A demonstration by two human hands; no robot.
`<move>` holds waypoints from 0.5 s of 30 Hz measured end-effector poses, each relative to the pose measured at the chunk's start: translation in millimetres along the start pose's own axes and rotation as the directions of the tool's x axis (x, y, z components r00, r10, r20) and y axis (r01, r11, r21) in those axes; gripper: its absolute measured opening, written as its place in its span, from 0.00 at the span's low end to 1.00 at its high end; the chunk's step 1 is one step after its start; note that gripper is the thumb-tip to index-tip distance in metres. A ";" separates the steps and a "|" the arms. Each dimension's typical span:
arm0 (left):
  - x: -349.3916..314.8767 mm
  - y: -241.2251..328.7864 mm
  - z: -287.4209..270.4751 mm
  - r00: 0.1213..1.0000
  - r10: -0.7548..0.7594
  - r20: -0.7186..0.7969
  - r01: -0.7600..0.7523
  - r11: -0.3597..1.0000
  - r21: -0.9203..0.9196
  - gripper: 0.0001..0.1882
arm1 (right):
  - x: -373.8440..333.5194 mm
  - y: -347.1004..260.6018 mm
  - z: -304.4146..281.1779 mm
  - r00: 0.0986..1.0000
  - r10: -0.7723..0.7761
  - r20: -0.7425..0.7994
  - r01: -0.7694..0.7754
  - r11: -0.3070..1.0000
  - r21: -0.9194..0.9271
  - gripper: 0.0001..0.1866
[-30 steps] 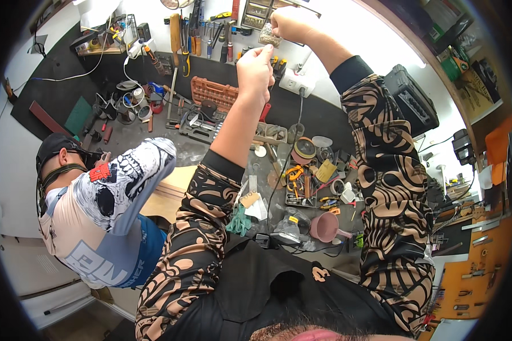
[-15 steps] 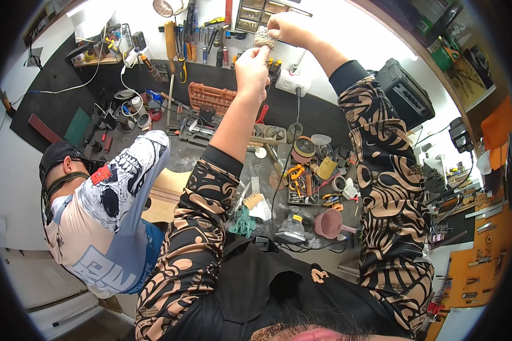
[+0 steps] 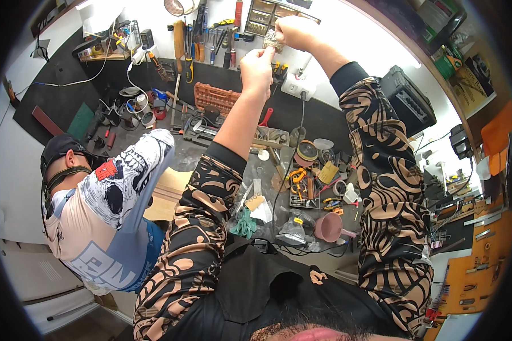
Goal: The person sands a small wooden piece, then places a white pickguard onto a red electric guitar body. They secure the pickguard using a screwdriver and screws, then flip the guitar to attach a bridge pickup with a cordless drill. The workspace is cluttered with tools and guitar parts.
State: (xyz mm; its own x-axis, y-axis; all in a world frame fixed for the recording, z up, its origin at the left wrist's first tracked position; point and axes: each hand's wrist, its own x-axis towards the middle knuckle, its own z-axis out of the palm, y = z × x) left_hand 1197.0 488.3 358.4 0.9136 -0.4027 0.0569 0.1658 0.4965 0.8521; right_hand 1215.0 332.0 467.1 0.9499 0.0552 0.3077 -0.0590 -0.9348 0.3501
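Note:
Both my arms reach up and away, toward the wall behind the workbench. Between my hands hangs a small see-through bag (image 3: 272, 42) that seems full of tiny pale pieces; their kind is too small to make out. My left hand (image 3: 257, 69) pinches its lower edge between thumb and fingers. Higher up and to the right, my right hand (image 3: 300, 34) is closed on its upper part, hiding some of it. Just behind the hands, a small-parts drawer cabinet (image 3: 260, 17) is fixed to the wall.
Tools such as a wooden-handled mallet (image 3: 179, 42) hang left of my hands. The bench carries an orange socket case (image 3: 217, 99), a pink pot (image 3: 327, 227) and a teal glove (image 3: 244, 223). A co-worker (image 3: 114, 199) bends over the bench at left; a black speaker-like box (image 3: 407, 94) is at right.
The whole view has shifted slightly, moving the background right and down. My right hand's fingers look more tightly curled on the bag, and both hands still hold it.

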 end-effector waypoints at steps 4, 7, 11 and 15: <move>10.6 -0.2 -1.1 0.998 0.043 0.035 -0.044 0.999 0.029 0.12 | 1.3 2.7 7.6 0.978 0.021 -0.207 -0.014 0.999 0.037 0.15; 16.3 -18.3 19.0 0.994 0.090 0.057 -0.091 0.996 0.017 0.12 | -26.5 41.7 16.5 0.908 -0.190 -0.374 0.144 0.978 -0.148 0.14; 58.5 -16.2 -6.8 0.980 0.195 -0.043 -0.190 0.976 0.101 0.12 | -87.8 -41.7 -47.6 0.920 0.340 -0.197 -0.056 0.610 0.790 0.17; 123.8 -19.5 11.1 0.778 0.447 0.441 -0.521 0.067 0.851 0.21 | -242.2 -93.3 -83.0 0.954 0.295 -0.048 -0.107 0.488 0.867 0.09</move>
State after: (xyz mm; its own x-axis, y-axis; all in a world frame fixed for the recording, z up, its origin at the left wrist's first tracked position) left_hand 1302.8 420.2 354.6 0.6213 -0.4305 0.6548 -0.7808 -0.4110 0.4706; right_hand 965.0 435.0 433.4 0.8744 -0.2061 0.4394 0.1356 -0.7656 -0.6289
